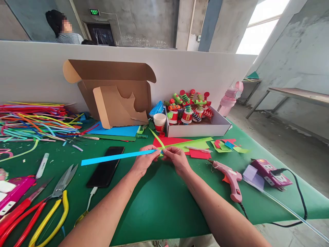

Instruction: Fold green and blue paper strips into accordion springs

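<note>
My left hand [146, 158] pinches the end of a long blue paper strip [110, 158], which sticks out to the left over a black phone [108, 168]. Close beside it, my right hand [177, 157] has its fingers pressed together at the spot where the blue strip meets a light green strip [157, 138]. The green strip rises up and to the left from between the fingertips. Behind the hands lie red paper [200, 154] and light green paper [203, 142], with a pen on top.
Scissors [61, 185] and a pile of coloured pipe cleaners [38, 120] lie left. Paper cups [159, 120], a cardboard box [115, 72] and a white box [200, 130] of paper figures stand behind. A pink glue gun [231, 178] and power strip [269, 173] lie right.
</note>
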`<move>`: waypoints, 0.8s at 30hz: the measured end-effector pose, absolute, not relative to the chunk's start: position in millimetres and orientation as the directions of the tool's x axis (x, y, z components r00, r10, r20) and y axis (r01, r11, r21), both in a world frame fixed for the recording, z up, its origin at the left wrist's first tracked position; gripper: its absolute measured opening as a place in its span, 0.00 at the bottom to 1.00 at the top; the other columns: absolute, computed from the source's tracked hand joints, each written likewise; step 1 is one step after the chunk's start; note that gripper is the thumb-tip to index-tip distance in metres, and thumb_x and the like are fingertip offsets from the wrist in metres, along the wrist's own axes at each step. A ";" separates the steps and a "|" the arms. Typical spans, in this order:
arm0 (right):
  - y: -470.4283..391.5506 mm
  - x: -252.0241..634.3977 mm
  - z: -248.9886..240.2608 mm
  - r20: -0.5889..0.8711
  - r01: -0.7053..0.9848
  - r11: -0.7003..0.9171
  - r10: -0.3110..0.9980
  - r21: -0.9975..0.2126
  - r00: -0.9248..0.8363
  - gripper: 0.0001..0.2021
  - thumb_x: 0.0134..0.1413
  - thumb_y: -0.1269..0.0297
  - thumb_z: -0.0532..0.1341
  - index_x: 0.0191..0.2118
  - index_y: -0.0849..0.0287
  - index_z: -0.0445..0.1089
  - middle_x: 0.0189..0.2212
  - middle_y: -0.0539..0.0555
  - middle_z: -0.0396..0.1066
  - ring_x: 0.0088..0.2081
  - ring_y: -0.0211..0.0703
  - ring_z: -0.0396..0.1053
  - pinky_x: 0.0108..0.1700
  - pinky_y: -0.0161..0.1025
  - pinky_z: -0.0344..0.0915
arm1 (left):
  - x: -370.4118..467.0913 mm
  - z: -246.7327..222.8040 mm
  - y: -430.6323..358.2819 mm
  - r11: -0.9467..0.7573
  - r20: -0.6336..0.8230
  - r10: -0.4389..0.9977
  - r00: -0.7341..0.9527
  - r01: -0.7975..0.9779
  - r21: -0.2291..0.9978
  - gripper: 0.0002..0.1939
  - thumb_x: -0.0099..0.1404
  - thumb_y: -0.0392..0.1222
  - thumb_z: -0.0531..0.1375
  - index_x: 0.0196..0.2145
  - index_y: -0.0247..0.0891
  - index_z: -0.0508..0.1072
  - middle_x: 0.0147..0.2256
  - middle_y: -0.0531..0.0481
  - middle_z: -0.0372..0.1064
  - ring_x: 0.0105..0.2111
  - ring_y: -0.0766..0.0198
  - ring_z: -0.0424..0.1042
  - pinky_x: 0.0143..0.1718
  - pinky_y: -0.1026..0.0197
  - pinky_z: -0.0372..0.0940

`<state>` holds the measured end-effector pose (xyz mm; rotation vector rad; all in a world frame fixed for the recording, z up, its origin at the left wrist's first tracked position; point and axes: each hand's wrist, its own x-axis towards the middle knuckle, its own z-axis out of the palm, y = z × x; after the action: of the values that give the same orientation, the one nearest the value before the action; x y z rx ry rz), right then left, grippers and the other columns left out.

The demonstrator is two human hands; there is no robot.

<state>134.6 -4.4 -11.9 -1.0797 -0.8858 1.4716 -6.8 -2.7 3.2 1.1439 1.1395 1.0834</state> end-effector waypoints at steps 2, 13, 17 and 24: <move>-4.0 134.9 -11.8 -0.160 -0.310 -0.163 0.986 -0.937 -0.035 0.16 0.29 0.54 0.74 0.20 0.59 0.72 0.17 0.46 0.66 0.20 0.34 0.64 0.31 0.37 0.66 | -6.5 3.3 -3.1 0.103 -0.100 0.991 0.093 -0.030 0.994 0.16 0.46 0.51 0.68 0.22 0.37 0.70 0.20 0.54 0.66 0.22 0.68 0.63 0.26 0.64 0.61; -3.5 134.4 -11.4 -0.117 -0.239 -0.127 0.991 -0.963 -0.058 0.20 0.30 0.48 0.72 0.21 0.60 0.70 0.16 0.46 0.66 0.20 0.34 0.64 0.30 0.36 0.65 | -5.1 0.8 -2.4 0.099 -0.092 0.993 0.076 -0.105 0.990 0.18 0.44 0.52 0.68 0.22 0.37 0.69 0.19 0.56 0.64 0.22 0.69 0.62 0.26 0.64 0.60; -3.3 132.2 -13.6 -0.095 -0.225 -0.101 0.995 -0.969 -0.036 0.20 0.32 0.48 0.71 0.22 0.60 0.70 0.17 0.46 0.66 0.20 0.34 0.65 0.28 0.35 0.65 | -5.9 -2.0 -1.8 0.159 -0.139 0.980 0.140 -0.148 0.976 0.18 0.43 0.52 0.69 0.24 0.36 0.71 0.21 0.54 0.66 0.23 0.68 0.64 0.26 0.64 0.60; -1.9 130.8 -17.1 -0.023 -0.203 -0.026 1.000 -0.979 -0.014 0.19 0.33 0.48 0.71 0.24 0.60 0.73 0.21 0.49 0.70 0.22 0.37 0.68 0.28 0.36 0.65 | -5.2 -6.9 -0.7 0.158 -0.142 0.985 0.100 -0.181 0.971 0.17 0.41 0.50 0.70 0.23 0.36 0.71 0.21 0.54 0.66 0.23 0.68 0.64 0.27 0.64 0.61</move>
<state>130.8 -1.9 -17.1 -1.0696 -1.0534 1.3250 -5.2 -0.7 -6.9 1.0007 1.0763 1.1202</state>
